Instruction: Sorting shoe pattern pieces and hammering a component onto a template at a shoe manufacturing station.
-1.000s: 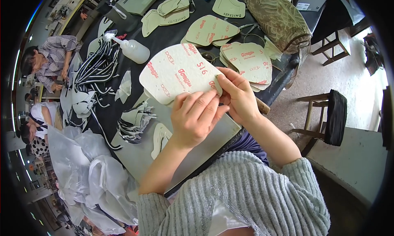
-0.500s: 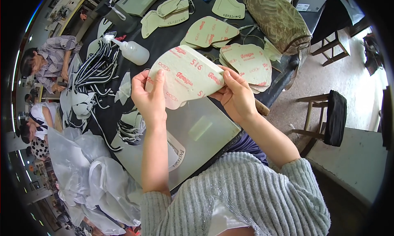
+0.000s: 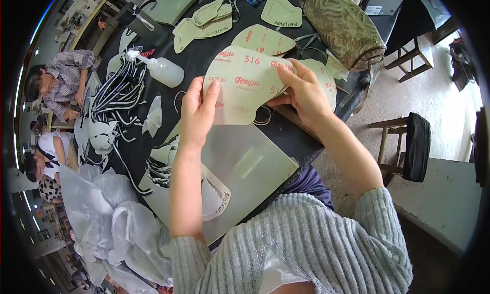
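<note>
Head view: pale red-printed panel (image 3: pixel 245 89), held aloft

I log it as spanning two hands; left hand (image 3: pixel 198 112) clamped on its left edge, thumb over the printed face; right hand (image 3: pixel 311 100) clamped on its right end, thumb on top, fingers beneath.

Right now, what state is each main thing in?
Red-printed cardboard piece, held raised
Left hand, gripping the piece's left edge
Right hand, gripping its right edge
Squeeze bottle, nozzle attached
Black-and-white straps, bunched
Plastic sheeting, crumpled
Wooden stool, seat covered in black
</note>
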The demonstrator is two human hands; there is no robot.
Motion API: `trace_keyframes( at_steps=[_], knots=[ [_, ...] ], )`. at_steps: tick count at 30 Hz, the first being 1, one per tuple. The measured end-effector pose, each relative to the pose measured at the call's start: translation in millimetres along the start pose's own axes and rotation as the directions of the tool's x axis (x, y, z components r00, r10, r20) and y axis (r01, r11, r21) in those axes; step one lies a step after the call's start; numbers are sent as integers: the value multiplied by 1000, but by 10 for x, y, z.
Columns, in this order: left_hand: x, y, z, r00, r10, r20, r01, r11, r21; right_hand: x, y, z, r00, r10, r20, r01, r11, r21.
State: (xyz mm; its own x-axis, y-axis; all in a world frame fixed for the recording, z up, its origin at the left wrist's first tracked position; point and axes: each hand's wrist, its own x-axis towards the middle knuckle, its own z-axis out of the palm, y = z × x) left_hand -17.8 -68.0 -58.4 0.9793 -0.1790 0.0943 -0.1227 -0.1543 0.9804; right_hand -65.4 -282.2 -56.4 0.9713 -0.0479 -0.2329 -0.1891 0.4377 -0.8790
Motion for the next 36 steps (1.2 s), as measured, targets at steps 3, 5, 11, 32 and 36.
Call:
trace_keyframes(
  at_steps=[3, 5, 11, 32, 36],
  knots=[
    [433, -47, 54, 999, -15, 51, 19, 996, -90, 385, -220, -136, 997, -71, -35, 60, 966, -251],
    [788, -77, 147, 1000, 6, 18, -5, 998, -58, 748, -305, -312, 993, -113, -43, 88, 919, -384],
    [1447, -345, 440, 1000, -17, 14, 16, 999, 52, 1374, -422, -598, 980, -168, -105, 74, 803, -591],
    [2049, -221, 368, 991, -29, 128, 13, 991, 130, 1615, -601, -547, 992, -122, -17, 93, 827, -554],
    [2093, 9, 287, 970, 44, 239, -64, 995, 78, 1557, -707, -492, 995, 4, 103, 45, 883, -468]
  ],
)
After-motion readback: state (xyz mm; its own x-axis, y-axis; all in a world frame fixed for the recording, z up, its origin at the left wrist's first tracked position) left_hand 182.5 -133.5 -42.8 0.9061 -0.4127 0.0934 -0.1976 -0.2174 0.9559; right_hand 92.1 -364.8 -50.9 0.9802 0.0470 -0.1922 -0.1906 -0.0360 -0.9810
